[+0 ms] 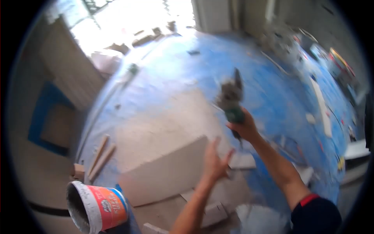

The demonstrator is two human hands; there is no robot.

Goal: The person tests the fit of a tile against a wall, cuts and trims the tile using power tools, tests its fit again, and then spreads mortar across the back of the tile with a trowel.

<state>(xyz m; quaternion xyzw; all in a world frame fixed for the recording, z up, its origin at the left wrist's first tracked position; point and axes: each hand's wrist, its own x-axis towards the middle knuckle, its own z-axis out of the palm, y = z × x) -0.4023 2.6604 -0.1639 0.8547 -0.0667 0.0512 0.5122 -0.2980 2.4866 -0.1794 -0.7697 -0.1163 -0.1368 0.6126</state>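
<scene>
My right hand [244, 126] is wrapped round the green body of an angle grinder [233, 95], blurred by motion. Its grey, dusty head and dark disc point up and away from me, held above the floor. My left hand [215, 162] has its fingers spread and holds nothing. It is close to the right end of a thick pale block [167, 171]; whether it touches the block I cannot tell. Pale dust [163, 121] covers the floor beyond the block. Smaller pale pieces [212, 214] lie below my left hand.
A paint bucket [107, 206] with an orange and red label stands at lower left, near two wooden sticks [102, 158]. Blue sheeting [272, 85] covers the floor. A long white strip [321, 107] and colourful buckets [339, 64] are on the right.
</scene>
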